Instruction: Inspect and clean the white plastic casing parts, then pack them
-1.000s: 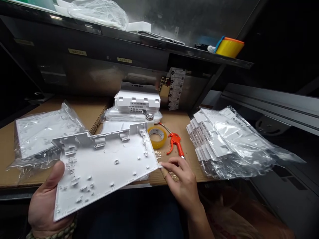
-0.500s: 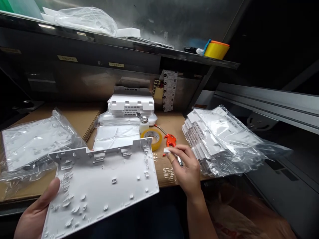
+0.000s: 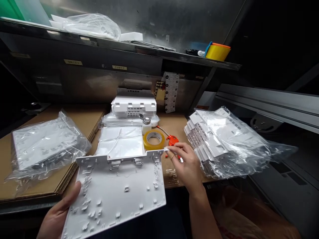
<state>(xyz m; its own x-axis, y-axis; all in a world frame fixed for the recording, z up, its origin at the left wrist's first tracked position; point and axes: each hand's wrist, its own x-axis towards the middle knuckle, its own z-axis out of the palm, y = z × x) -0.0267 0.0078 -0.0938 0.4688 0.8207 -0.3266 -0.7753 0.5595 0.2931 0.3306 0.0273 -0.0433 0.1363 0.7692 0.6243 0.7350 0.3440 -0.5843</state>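
Note:
A white plastic panel (image 3: 114, 196) with many small clips on its inner face is tilted toward the camera. My left hand (image 3: 58, 212) grips its left edge, thumb on the inner face, the other fingers hidden beneath. Between thumb and fingers my right hand (image 3: 186, 162) pinches a small white piece (image 3: 166, 149), close to the panel's upper right corner. Just behind that corner lies a roll of yellowish tape (image 3: 147, 142). An orange tool (image 3: 172, 139) rests behind my right fingers, partly covered by them.
Bagged white panels (image 3: 45, 141) lie on cardboard at left, and a bagged stack (image 3: 214, 136) stands at right. Behind the held panel are clear bags (image 3: 122, 139), a small bottle (image 3: 147, 125) and white parts (image 3: 134, 104). A metal shelf (image 3: 149, 49) crosses above.
The panel and my left hand have moved right, bringing the panel's upper right corner next to the white piece in my right hand. The view has shifted slightly.

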